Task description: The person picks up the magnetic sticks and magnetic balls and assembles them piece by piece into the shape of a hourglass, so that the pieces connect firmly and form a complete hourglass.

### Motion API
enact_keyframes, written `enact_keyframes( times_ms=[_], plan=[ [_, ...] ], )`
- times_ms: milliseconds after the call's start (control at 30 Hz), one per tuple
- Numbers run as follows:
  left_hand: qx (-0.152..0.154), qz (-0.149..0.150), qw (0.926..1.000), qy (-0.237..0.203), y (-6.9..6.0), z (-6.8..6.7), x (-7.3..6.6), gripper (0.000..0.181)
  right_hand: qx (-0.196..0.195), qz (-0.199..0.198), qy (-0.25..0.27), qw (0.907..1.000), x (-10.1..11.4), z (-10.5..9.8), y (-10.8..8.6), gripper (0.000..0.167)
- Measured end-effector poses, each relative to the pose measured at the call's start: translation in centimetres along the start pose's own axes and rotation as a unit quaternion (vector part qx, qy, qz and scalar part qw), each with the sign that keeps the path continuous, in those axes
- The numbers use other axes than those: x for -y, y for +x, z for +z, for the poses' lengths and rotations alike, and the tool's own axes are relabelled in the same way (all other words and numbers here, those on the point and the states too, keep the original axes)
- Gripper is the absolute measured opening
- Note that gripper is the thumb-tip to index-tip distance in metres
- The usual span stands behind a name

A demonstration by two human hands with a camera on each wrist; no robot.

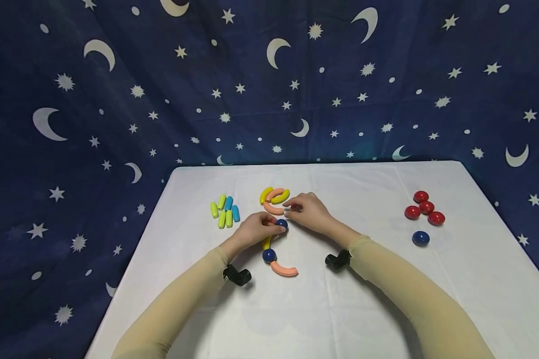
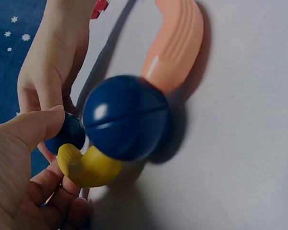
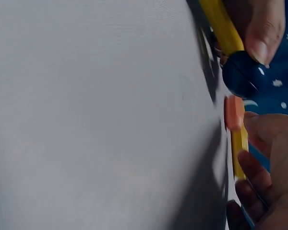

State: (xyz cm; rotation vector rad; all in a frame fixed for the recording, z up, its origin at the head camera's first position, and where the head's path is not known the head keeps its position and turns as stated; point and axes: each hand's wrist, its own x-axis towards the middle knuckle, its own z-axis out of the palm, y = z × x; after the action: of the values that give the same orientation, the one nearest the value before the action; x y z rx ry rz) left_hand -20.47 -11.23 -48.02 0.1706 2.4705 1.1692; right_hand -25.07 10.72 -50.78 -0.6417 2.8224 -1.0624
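Note:
My left hand (image 1: pixel 257 229) pinches a blue ball (image 1: pixel 281 224) between thumb and fingers. From that ball a curved yellow rod (image 2: pixel 89 167) runs to a second blue ball (image 1: pixel 269 256), which joins a curved orange rod (image 1: pixel 284 269) at the near end. My right hand (image 1: pixel 311 213) is just beyond, its thumb and fingers parted around the end of another curved orange rod (image 1: pixel 274 208). Whether they touch it cannot be made out. In the right wrist view that orange rod's end (image 3: pixel 234 112) is close to the thumb, just below the held ball.
Behind the hands lie two curved yellow rods (image 1: pixel 280 196) and another curved orange rod (image 1: pixel 275 193). Several short green and blue rods (image 1: pixel 229 218) are at the left. Several red balls (image 1: pixel 426 207) and one blue ball (image 1: pixel 420 238) sit at the right on the white-covered table (image 1: pixel 368 184).

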Motion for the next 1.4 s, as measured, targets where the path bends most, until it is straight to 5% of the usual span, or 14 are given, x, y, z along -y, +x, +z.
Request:
enact_keyframes(
  times_ms=[300, 600, 800, 1000, 1200, 1400],
  plan=[
    [0.005, -0.015, 0.9997, -0.018, -0.1, 0.0, 0.2, 0.043, -0.019, 0.012, -0.075, 0.9969, 0.5, 1.2, 0.4, 0.023],
    [-0.001, -0.025, 0.9996, -0.015, -0.2, -0.3, 0.4, 0.043, 0.028, 0.006, -0.047, 0.9985, -2.7, -3.1, -4.3, 0.019],
    [-0.004, -0.031, 0.9993, -0.02, -0.5, -0.4, 0.5, 0.043, 0.013, 0.006, -0.066, 0.9977, -4.6, -4.9, -6.6, 0.022],
    [0.0, -0.026, 0.9994, -0.025, -0.5, -0.3, 0.7, 0.045, 0.001, -0.001, -0.082, 0.9967, -4.4, -4.2, -6.5, 0.039],
    [0.003, -0.008, 0.9997, -0.021, -0.3, -0.2, 0.7, 0.046, -0.026, 0.012, -0.11, 0.9936, -3.2, -3.4, -5.6, 0.023],
    [-0.001, -0.008, 0.9997, -0.021, -0.2, -0.3, 0.6, 0.046, 0.005, 0.032, -0.022, 0.9992, -1.8, -3.1, -5.3, 0.026]
  ],
)
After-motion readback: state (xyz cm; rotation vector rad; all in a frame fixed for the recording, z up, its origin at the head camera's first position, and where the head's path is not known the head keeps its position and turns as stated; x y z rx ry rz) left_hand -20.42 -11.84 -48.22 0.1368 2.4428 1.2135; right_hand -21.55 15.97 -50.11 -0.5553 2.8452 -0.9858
